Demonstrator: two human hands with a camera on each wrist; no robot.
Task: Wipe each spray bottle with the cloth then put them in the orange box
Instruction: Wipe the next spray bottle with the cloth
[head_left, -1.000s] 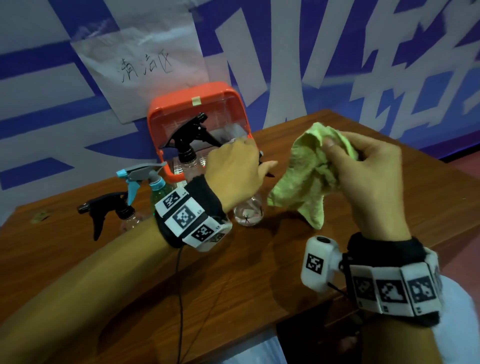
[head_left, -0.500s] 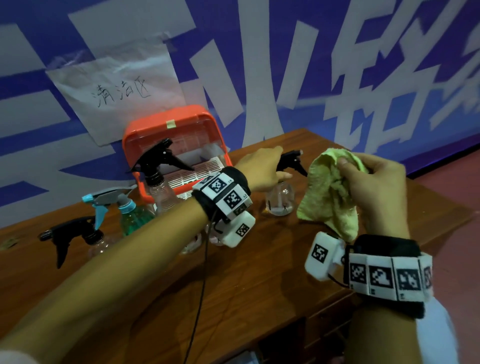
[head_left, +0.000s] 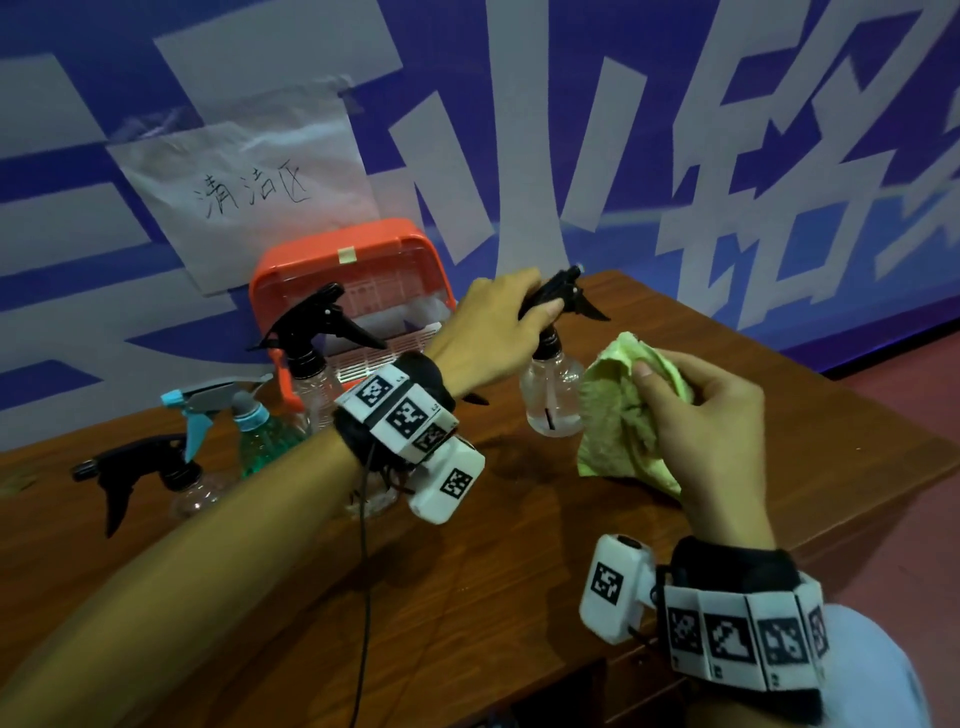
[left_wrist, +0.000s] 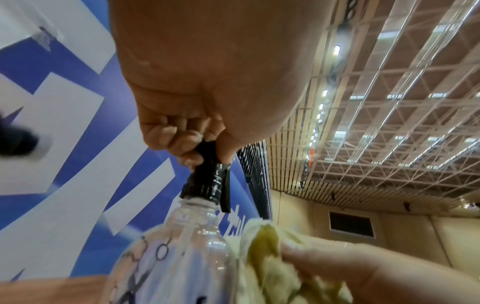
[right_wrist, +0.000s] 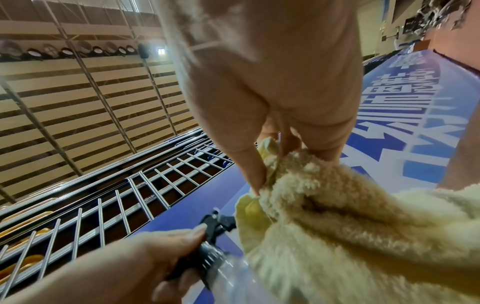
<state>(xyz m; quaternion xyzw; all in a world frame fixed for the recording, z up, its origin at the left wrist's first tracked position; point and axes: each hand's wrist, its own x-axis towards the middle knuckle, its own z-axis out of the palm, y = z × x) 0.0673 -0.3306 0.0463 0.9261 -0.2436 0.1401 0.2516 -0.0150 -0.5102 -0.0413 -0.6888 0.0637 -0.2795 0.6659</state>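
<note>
While the right hand (head_left: 711, 431) keeps the green cloth (head_left: 618, 431) bunched between thumb and fingers near the worktop's (head_left: 519, 597) right edge, its grip is closed on a wad of fabric with the loose end hanging toward the wood, which leaves a padded face turned toward the bottle. That cloth lies against the right side of the clear spray bottle (head_left: 551, 397), so I judge the wiping of this one is in hand. Just beyond, the left hand (head_left: 488, 332) has its grip wrapped tight round the black spray head (head_left: 563, 296) and neck; holding it from the top leaves the clear body bare for the cloth and steadies it upright. Whether its base rests on the worktop or hangs just above, I cannot tell.

Toward the left edge three more bottles wait in a loose row: a black-headed one (head_left: 156, 478) nearest that edge, a green bottle (head_left: 254, 431) with a pale blue trigger beside it, then another black-headed one (head_left: 311, 358) standing right in front of the orange box (head_left: 343, 249). That box sits at the back edge against the blue wall, its opening toward the person, probably so that wiped bottles can go straight in
</note>
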